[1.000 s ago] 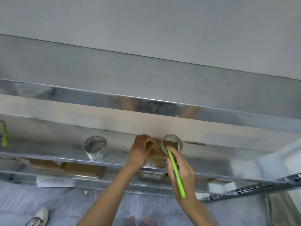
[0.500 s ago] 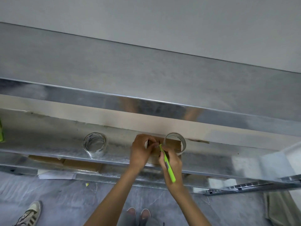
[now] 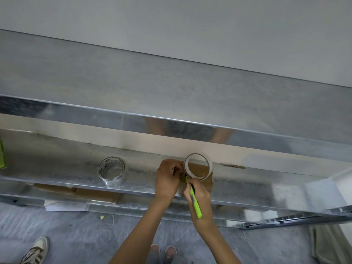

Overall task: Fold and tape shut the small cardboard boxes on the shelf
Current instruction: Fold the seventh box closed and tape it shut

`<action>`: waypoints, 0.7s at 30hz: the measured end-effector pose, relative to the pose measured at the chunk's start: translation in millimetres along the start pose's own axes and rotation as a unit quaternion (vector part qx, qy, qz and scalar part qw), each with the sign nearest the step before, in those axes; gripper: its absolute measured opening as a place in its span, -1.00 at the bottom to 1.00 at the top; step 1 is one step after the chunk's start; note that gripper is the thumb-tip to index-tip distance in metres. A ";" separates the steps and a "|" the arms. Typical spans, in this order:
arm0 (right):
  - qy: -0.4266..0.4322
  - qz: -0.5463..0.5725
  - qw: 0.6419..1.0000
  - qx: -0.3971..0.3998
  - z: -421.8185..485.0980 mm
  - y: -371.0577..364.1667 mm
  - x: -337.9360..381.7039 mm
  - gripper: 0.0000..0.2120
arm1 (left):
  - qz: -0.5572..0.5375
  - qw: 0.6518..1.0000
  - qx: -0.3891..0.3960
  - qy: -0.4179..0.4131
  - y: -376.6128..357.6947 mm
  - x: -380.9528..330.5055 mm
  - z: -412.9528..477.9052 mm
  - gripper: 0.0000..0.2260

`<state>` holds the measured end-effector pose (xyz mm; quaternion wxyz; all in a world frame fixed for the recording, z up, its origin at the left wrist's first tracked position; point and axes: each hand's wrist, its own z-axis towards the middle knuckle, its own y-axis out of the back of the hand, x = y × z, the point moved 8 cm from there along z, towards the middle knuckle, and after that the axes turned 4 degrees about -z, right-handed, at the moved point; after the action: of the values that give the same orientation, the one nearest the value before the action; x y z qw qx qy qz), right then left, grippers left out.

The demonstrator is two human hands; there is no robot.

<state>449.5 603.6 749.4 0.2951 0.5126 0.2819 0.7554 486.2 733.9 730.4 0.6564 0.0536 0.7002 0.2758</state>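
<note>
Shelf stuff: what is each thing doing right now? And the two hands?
Small cardboard box: on shelf, under both hands.
Tape roll: against the box, cardboard showing through its hole.
Spare tape roll: alone on shelf, untouched.
Green cutter: gripped by right hand, tip at box.
Left hand: curled at box's left end; grip hidden.

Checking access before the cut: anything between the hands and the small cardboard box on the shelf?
Nothing visible. Both the left hand and right hand are at the small brown cardboard box. The right hand holds a slim green utility knife; a beige tape roll stands on the box.
</note>
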 end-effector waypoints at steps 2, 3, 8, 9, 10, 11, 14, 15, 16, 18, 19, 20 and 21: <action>-0.003 0.005 1.000 0.004 -0.4 -0.2 -0.8 -0.84 | 0.019 1.000 0.007 0.000 0.0 -2.8 0.7 -0.79; -0.008 0.011 1.000 0.005 -0.5 -0.3 -1.2 -0.86 | 0.025 1.000 0.009 -0.002 0.1 -4.1 0.9 -0.79; -0.004 0.028 1.000 0.009 -1.4 1.5 1.7 -0.91 | 0.036 0.999 0.005 0.002 0.3 -3.7 1.3 -0.83; -0.001 0.024 1.000 0.008 -1.1 2.3 1.9 -0.91 | 0.037 0.999 0.004 -0.001 0.5 -4.3 1.5 -0.83; 0.001 0.020 1.000 0.006 -1.0 3.0 1.5 -0.91 | 0.036 0.999 0.005 -0.005 1.0 -5.7 1.8 -0.83; 0.000 0.017 1.000 0.005 -1.5 3.6 1.0 -0.91 | 0.037 0.999 0.007 -0.010 1.1 -7.1 2.0 -0.82; -0.011 0.023 1.000 0.006 -4.3 4.0 -0.1 -0.92 | 0.039 0.999 0.012 -0.019 1.7 -9.5 2.0 -0.82; -0.014 0.026 1.000 0.006 -5.2 3.7 -0.9 -0.92 | 0.041 0.999 0.015 -0.018 1.6 -9.2 1.9 -0.82; -0.014 0.029 0.999 0.004 -6.5 4.2 -0.9 -0.92 | 0.043 0.999 0.017 -0.018 1.2 -9.1 2.1 -0.81; -0.015 0.043 0.999 0.002 -9.1 6.5 0.8 -0.92 | 0.042 0.999 0.023 -0.019 0.6 -8.5 3.6 -0.81; -0.019 0.059 0.998 -0.003 -10.8 9.9 2.0 -0.91 | 0.040 0.999 0.027 -0.019 -0.2 -7.9 4.7 -0.80; -0.020 0.072 0.997 -0.016 -13.4 16.1 3.4 -0.89 | 0.035 0.999 0.031 -0.020 -1.1 -7.8 5.4 -0.79; -0.011 0.077 0.996 -0.038 -16.0 25.2 6.9 -0.86 | 0.030 0.999 0.034 -0.019 -2.3 -6.6 5.8 -0.78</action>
<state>428.4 589.8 766.9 0.2579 0.5295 0.2092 0.7806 493.3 730.9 735.3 0.6589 0.1016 0.6946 0.2703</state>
